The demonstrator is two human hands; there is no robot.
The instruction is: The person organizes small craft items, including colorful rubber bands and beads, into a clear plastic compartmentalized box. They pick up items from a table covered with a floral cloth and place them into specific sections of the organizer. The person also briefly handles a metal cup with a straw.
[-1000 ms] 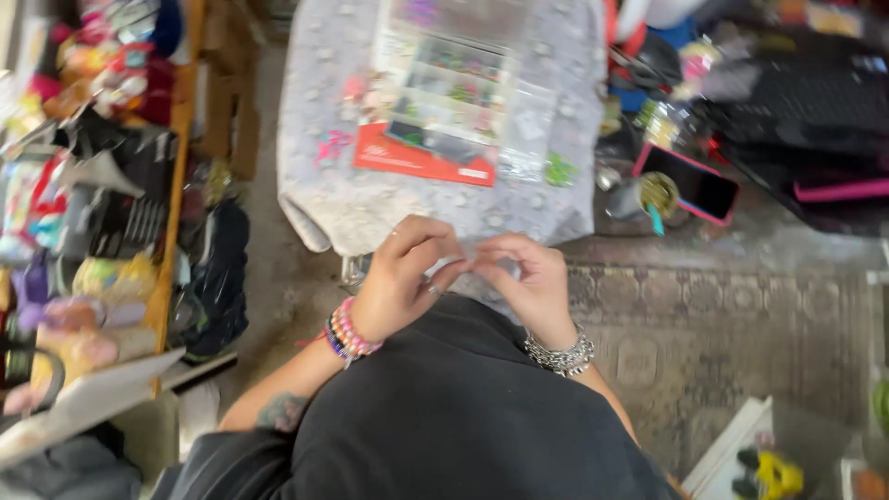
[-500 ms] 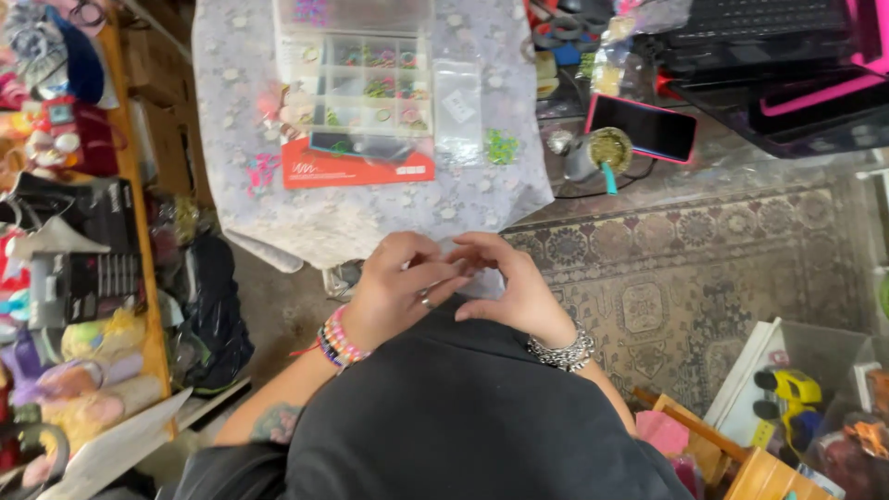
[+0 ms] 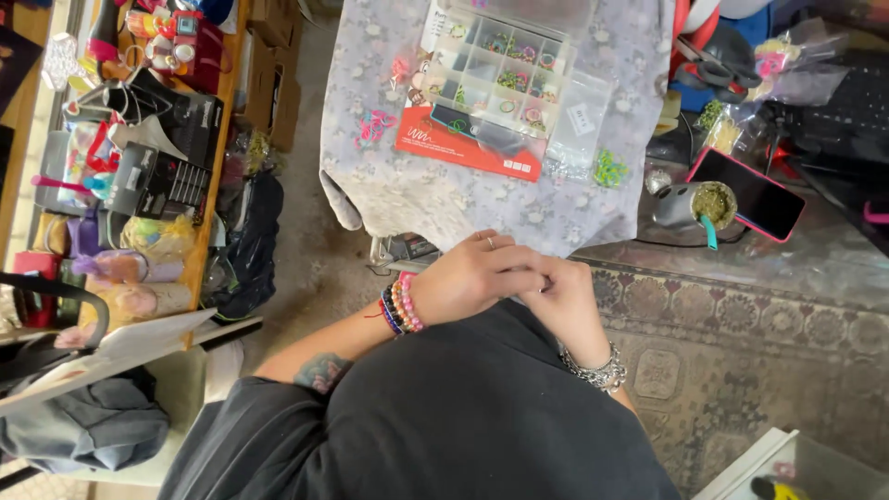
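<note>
Staying pressed together, hands (image 3: 519, 287) | grip contents hidden | bead organizer (image 3: 500, 69) now nearer

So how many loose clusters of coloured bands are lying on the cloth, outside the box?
2. A pink and blue cluster lies left of the red card; a green cluster lies right of it. More may be hidden under the clear bags or the compartment box.
</note>
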